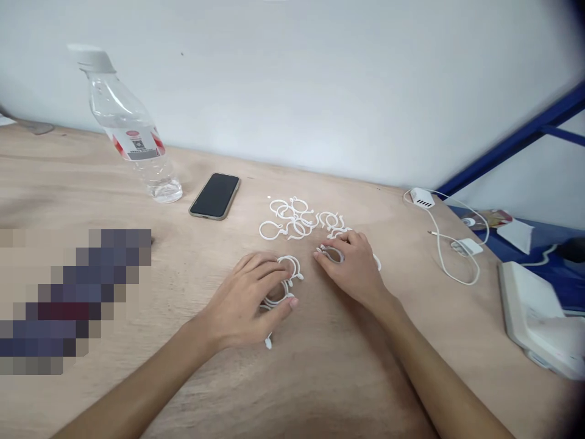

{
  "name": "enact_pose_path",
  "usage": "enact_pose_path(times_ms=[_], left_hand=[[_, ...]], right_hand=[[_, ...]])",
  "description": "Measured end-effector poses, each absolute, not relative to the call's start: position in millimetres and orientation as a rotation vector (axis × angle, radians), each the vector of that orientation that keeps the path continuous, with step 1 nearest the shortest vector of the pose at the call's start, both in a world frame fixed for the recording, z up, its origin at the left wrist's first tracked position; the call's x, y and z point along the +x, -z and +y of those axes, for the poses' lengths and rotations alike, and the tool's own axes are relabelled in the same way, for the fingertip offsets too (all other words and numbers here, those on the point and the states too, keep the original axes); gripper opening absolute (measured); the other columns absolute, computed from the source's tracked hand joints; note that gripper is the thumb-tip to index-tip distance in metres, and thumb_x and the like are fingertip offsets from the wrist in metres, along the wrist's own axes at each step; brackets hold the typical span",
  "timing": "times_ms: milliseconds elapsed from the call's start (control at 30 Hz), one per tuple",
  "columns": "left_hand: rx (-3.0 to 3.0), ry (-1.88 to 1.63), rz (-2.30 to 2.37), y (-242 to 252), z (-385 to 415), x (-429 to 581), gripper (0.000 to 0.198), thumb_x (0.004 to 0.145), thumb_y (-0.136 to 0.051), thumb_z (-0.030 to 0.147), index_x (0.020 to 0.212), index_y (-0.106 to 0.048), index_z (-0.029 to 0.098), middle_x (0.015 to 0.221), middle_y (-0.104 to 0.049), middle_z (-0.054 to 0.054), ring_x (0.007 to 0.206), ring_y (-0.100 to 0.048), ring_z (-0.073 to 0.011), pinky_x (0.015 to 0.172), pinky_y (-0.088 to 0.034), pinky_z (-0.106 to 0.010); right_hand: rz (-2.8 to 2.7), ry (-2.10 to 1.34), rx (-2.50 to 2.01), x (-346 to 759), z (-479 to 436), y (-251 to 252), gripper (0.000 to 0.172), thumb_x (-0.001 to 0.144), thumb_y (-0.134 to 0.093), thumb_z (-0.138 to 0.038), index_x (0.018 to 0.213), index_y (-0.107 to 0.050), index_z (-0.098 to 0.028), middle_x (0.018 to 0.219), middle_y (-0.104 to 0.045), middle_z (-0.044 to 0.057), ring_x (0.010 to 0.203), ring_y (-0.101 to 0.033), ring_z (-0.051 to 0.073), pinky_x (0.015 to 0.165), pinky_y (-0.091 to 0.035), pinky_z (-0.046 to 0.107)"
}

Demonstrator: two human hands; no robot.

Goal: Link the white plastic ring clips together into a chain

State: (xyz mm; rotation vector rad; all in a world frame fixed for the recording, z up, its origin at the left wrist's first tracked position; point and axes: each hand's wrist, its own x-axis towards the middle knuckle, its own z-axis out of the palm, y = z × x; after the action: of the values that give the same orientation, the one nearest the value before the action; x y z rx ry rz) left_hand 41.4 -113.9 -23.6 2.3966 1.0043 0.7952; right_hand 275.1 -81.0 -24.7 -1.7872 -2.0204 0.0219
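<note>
White plastic curtain rings (299,228), several of them, lie in a loose heap on the wooden table, each with a small clip or eyelet end. My left hand (249,299) is open over a smaller group of curtain rings (291,259), its fingers spread and the thumb apart; the palm hides part of that group. Over to the right, my right hand (351,268) is closed, with thumb and index finger around one white curtain ring (337,252) close to the table. Part of another ring (377,262) shows beyond that hand.
A phone (216,195) lies behind the left hand, beside a tilted-looking water bottle (132,134). At the right are a white charger block (421,197), a looped cable (439,250) and a white device (539,317) at the table edge. A pixelated patch covers the left side.
</note>
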Motion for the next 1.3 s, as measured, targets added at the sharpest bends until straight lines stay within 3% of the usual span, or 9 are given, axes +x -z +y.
enact_pose_path(times_ms=[100,233,367,467,667,800,1000,1167,1300], left_hand=[[2.357,-0.851,0.985,22.8,-114.3,40.6,0.018,0.088,-0.054,0.033,0.092,-0.065,0.019,0.093,-0.07,-0.003,0.107,-0.053,-0.0238,0.096,-0.039,-0.041],[2.334,-0.926,0.972,21.2,-115.8,39.5,0.023,0.09,-0.05,0.029,0.076,-0.063,0.018,0.071,-0.066,-0.001,0.098,-0.054,-0.0214,0.093,-0.037,-0.04],[2.333,-1.038,1.037,22.0,-116.4,39.2,0.019,0.09,-0.051,0.029,0.086,-0.065,0.018,0.082,-0.07,-0.003,0.101,-0.053,-0.0223,0.095,-0.034,-0.042],[2.319,-1.086,1.053,23.6,-116.2,39.1,0.018,0.09,-0.052,0.03,0.091,-0.066,0.018,0.086,-0.07,-0.004,0.098,-0.054,-0.0222,0.093,-0.036,-0.042],[2.295,-1.088,1.039,25.9,-115.0,38.6,0.018,0.09,-0.052,0.03,0.092,-0.065,0.017,0.091,-0.07,-0.004,0.096,-0.053,-0.021,0.09,-0.037,-0.04],[2.283,-1.05,1.063,25.3,-114.7,38.4,0.021,0.092,-0.049,0.032,0.096,-0.063,0.018,0.093,-0.069,-0.004,0.095,-0.052,-0.0206,0.09,-0.036,-0.04],[2.219,-0.941,1.255,21.2,-114.5,38.4,0.054,0.085,-0.051,0.057,0.119,-0.052,0.016,0.103,-0.065,-0.007,0.099,-0.05,-0.0249,0.089,-0.034,-0.043],[2.276,-0.897,1.241,22.8,-114.5,38.5,0.04,0.094,-0.035,0.051,0.097,-0.057,0.017,0.093,-0.064,-0.005,0.088,-0.05,-0.022,0.081,-0.035,-0.04],[2.348,-0.893,1.233,28.0,-113.1,39.5,0.041,0.097,-0.028,0.046,0.082,-0.054,0.018,0.078,-0.06,-0.004,0.079,-0.047,-0.0211,0.075,-0.036,-0.038]], right_hand=[[-2.01,0.02,-1.704,274.1,-80.9,26.0,0.018,0.079,-0.062,-0.03,0.087,-0.074,-0.021,0.088,-0.061,0.008,0.091,-0.053,0.025,0.088,-0.044,0.042],[-1.963,0.006,-1.6,274.8,-79.8,24.1,0.017,0.08,-0.062,-0.03,0.088,-0.075,-0.023,0.083,-0.065,0.005,0.087,-0.055,0.022,0.088,-0.044,0.042],[-1.794,-0.087,-1.545,270.4,-81.5,16.3,0.021,0.08,-0.064,-0.035,0.095,-0.075,-0.025,0.091,-0.065,0.006,0.091,-0.056,0.021,0.085,-0.045,0.04],[-1.623,-0.332,-1.568,267.1,-82.6,9.8,0.023,0.079,-0.065,-0.038,0.096,-0.075,-0.026,0.093,-0.067,0.004,0.083,-0.057,0.019,0.073,-0.045,0.035],[-1.113,-0.827,-1.503,269.3,-78.2,4.2,0.024,0.068,-0.075,-0.038,0.085,-0.074,-0.021,0.08,-0.068,0.002,0.069,-0.056,0.015,0.064,-0.043,0.031],[-0.959,-1.087,-1.359,261.1,-80.2,-0.8,0.012,0.068,-0.073,-0.031,0.071,-0.072,-0.02,0.071,-0.064,0.001,0.064,-0.053,0.013,0.057,-0.041,0.028],[-0.825,-1.495,-1.155,217.5,-106.7,-5.5,0.013,0.065,-0.078,-0.026,0.076,-0.073,-0.021,0.075,-0.067,0.0,0.069,-0.057,0.011,0.067,-0.046,0.027],[-0.742,-1.752,-1.03,198.7,-123.9,-4.8,0.01,0.071,-0.076,-0.026,0.079,-0.072,-0.021,0.08,-0.07,0.0,0.076,-0.063,0.012,0.077,-0.049,0.028],[-0.765,-1.742,-1.057,197.0,-127.3,-3.5,0.012,0.07,-0.077,-0.029,0.077,-0.072,-0.02,0.076,-0.07,0.001,0.073,-0.061,0.011,0.071,-0.047,0.026]])
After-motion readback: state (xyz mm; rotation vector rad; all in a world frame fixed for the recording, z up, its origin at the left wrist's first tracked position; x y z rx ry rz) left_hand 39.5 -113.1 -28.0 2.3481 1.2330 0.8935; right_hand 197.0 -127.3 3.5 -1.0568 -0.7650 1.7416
